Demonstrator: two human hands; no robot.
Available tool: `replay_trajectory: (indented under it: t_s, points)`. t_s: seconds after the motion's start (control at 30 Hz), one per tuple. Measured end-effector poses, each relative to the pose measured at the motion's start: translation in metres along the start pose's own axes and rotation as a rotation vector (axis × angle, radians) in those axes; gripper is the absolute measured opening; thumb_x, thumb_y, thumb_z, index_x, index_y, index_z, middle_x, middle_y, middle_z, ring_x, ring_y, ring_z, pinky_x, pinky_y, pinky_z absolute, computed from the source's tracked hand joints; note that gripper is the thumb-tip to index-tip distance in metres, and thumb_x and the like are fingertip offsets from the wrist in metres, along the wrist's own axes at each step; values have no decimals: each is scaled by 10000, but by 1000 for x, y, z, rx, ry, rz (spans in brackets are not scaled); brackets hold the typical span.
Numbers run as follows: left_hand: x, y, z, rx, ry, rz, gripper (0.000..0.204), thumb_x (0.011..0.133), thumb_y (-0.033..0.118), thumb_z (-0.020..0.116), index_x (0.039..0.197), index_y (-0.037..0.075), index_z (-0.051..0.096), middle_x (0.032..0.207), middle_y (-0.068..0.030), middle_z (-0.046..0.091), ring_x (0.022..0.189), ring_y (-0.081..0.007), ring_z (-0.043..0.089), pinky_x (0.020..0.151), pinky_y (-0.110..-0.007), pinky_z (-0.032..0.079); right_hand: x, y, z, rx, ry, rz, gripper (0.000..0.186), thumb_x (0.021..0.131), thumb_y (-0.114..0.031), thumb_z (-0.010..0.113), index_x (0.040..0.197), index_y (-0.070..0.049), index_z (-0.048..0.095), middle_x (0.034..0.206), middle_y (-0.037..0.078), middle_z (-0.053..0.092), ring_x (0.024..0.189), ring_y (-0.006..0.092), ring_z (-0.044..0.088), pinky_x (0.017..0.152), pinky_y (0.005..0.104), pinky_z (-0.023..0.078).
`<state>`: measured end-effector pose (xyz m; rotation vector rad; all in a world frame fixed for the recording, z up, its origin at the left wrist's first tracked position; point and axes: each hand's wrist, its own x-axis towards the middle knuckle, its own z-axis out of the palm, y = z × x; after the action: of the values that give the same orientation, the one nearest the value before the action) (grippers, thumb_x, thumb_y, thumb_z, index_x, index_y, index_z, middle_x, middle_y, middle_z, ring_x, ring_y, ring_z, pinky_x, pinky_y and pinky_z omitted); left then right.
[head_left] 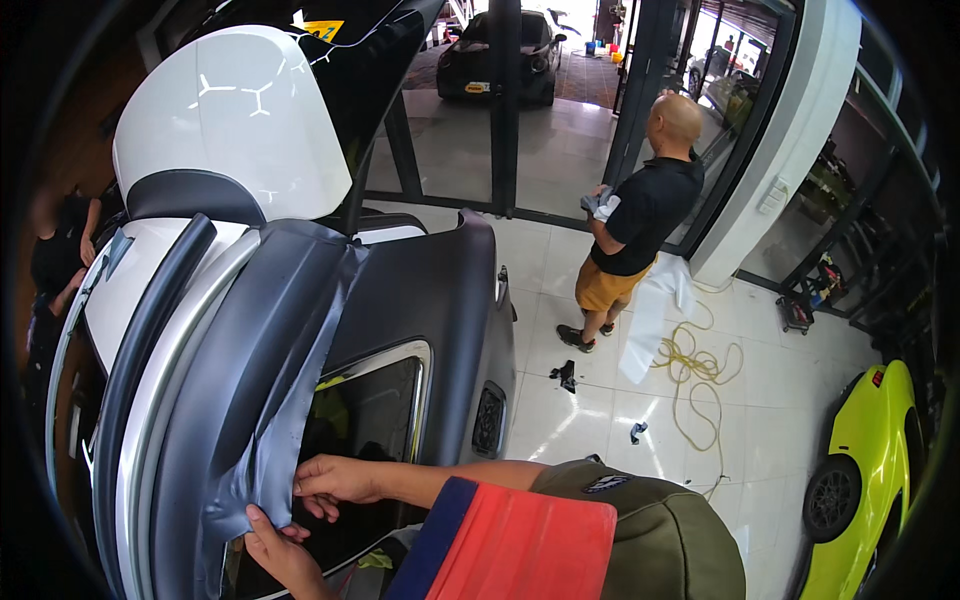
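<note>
My left hand (272, 545) pinches the loose lower edge of satin grey-blue film (270, 440) on the car's curved roof pillar (220, 370). Just right of it, my right hand (325, 478) grips the same film's edge, fingers curled, above a dark side window (360, 410) with chrome trim. A red squeegee (515, 540) with a navy felt edge fills the near foreground beside my olive sleeve (660, 540); what holds it is hidden. Silver and dark roof rails (165, 360) run left of the film, below a raised white panel (230, 120).
Another person (640, 210) stands by glass doors, holding cloths. A second person (65, 250) is at the far left. White backing sheet (650, 310), yellow hose (700, 370) and dark scraps (563, 375) lie on the tiles. A lime-green car (860, 460) is right, a dark car (495, 60) outside.
</note>
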<state>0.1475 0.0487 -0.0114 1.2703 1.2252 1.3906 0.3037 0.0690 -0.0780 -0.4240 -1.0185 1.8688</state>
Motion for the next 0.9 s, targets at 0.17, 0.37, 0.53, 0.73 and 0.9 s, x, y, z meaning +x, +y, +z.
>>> replay_trajectory:
  t_s: [0.17, 0.37, 0.53, 0.73, 0.9]
  points:
    - [1, 0, -4, 3, 1, -25, 432, 967, 421, 536, 746, 51, 524, 624, -15, 510, 453, -73, 394, 402, -225, 296, -3, -4, 3, -204, -51, -31, 282, 966, -268, 524, 1028, 1, 584, 780, 71, 617, 621, 130, 588, 595, 262, 486]
    - [10, -11, -14, 100, -43, 3, 470, 953, 466, 532, 684, 86, 470, 519, 18, 426, 438, -77, 388, 399, -253, 262, -101, -109, 0, -556, -111, -238, 437, 904, -262, 634, 1224, 26, 557, 908, 104, 651, 728, 138, 602, 686, 283, 499]
    - [7, -11, -5, 65, 6, -28, 476, 969, 436, 509, 675, 62, 482, 516, -4, 444, 433, -95, 417, 409, -254, 309, -157, -185, 44, -579, 129, -849, 527, 836, -237, 727, 1273, -12, 536, 1102, 211, 612, 889, 277, 648, 751, 365, 522]
    - [4, -7, -9, 91, 50, -38, 489, 987, 400, 481, 665, 32, 497, 512, -30, 464, 426, -117, 452, 420, -256, 365, -157, -210, 76, -774, -135, -956, 254, 874, -128, 672, 1115, -54, 648, 1093, 244, 605, 951, 349, 642, 760, 403, 532]
    - [-1, 15, 9, 62, -39, -60, 535, 1001, 368, 447, 611, 8, 523, 507, -63, 511, 435, -145, 509, 436, -271, 412, -107, -206, 37, -909, 42, -897, 252, 849, -122, 624, 1084, -29, 629, 1046, 150, 608, 934, 315, 621, 812, 362, 504]
